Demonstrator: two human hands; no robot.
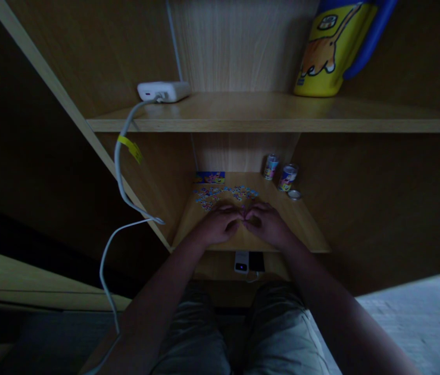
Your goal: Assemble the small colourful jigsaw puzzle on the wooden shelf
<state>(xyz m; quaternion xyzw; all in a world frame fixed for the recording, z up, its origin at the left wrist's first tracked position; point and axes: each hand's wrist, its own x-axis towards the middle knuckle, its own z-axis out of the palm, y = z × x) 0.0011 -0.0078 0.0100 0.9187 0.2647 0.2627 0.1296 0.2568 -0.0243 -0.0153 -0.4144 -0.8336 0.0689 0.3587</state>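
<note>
Both hands rest on a low wooden shelf, fingertips meeting in the middle. My left hand and my right hand have their fingers curled and pinched together over something small that I cannot make out. Just beyond the fingertips lie several loose colourful puzzle pieces. A small picture card stands against the back wall behind the pieces.
Two small printed cans and a round lid stand at the back right. On the upper shelf sit a white charger with a white cable and a yellow-blue object. A small lit device lies below.
</note>
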